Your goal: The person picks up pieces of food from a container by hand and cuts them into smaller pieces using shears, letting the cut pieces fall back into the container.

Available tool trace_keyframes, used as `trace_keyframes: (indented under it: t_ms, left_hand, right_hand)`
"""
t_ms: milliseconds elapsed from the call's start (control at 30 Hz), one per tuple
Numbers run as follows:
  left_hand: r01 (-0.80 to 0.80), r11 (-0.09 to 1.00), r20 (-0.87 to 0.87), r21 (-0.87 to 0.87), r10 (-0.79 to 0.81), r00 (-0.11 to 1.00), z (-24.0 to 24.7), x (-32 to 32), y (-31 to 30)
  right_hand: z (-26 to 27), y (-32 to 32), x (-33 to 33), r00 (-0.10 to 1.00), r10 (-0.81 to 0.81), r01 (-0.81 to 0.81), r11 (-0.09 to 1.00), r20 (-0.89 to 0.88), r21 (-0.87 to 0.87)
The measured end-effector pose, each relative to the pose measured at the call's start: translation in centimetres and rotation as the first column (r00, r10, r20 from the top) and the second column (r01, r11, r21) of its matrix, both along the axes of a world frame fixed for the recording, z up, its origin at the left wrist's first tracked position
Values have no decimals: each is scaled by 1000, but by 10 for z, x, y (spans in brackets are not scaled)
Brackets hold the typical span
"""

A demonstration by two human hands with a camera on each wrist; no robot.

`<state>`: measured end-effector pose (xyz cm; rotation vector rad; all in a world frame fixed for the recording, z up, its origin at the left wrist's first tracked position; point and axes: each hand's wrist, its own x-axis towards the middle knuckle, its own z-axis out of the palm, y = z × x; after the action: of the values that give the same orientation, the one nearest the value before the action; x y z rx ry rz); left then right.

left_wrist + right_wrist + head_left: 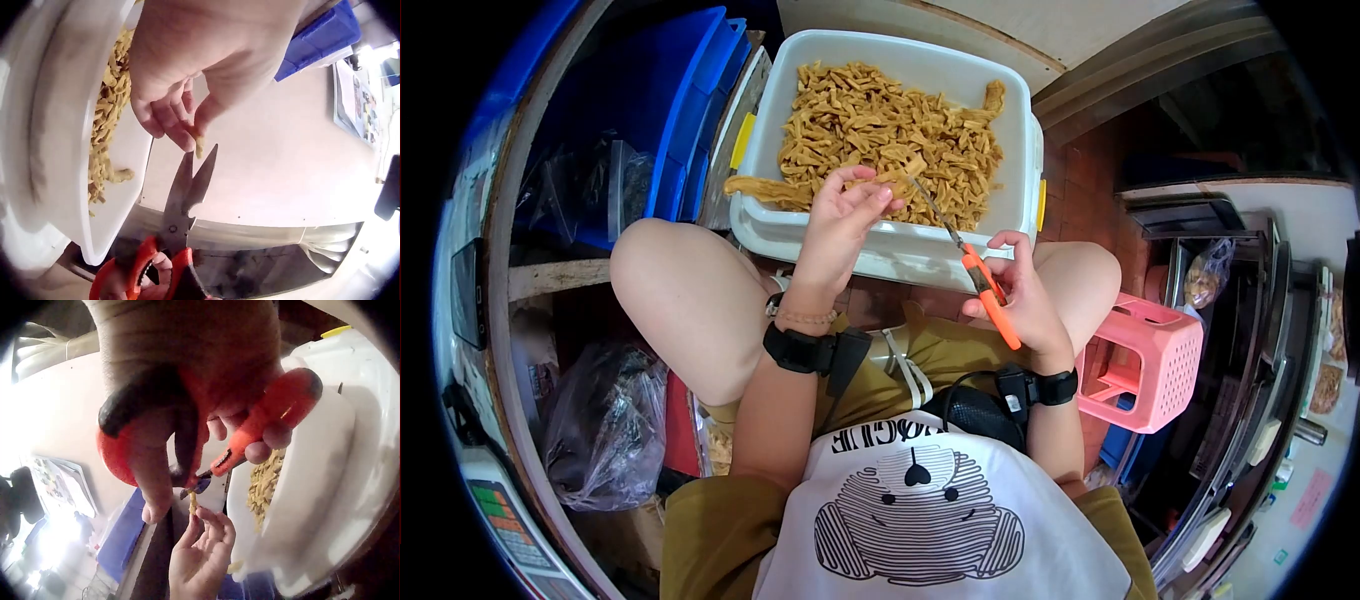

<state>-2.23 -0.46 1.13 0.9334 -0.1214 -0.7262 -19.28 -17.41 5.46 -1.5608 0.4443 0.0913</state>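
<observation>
My left hand (845, 225) pinches a long, tan, wrinkled food strip (770, 191) over the near side of a white tub (790, 50). One end of the strip sticks out past the left edge of the tub; the short tip (200, 147) pokes out from thumb and fingers in the left wrist view. My right hand (1025, 300) grips orange-handled scissors (992, 300), its fingers through and around the handles. The blades (186, 197) stand parted, with their points right at the strip's tip. Many cut tan pieces (870, 120) fill the tub's bottom.
The tub stands just beyond the person's knees. Blue bins (670, 130) are at the left, above a clear plastic bag (605, 430). A pink stool (1165, 370) stands at the right. A wooden panel (960, 25) lies behind the tub.
</observation>
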Motion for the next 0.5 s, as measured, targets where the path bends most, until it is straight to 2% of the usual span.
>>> trace_keyframes:
  t_ms: [67, 167, 233, 500]
  left_hand:
    - [13, 1000, 16, -15, -12, 1000, -1, -1, -1]
    - [57, 998, 59, -9, -56, 997, -2, -3, -2]
    - [92, 995, 187, 46, -99, 977, -7, -4, -3]
    - [66, 995, 239, 78, -83, 967, -8, -5, -4]
  right_hand:
    - [3, 0, 1, 999, 36, -38, 998, -35, -58]
    - [-1, -2, -1, 998, 40, -42, 998, -43, -37]
    - [1, -1, 0, 998, 42, -45, 998, -47, -51]
    - [-2, -2, 0, 997, 50, -52, 998, -51, -47]
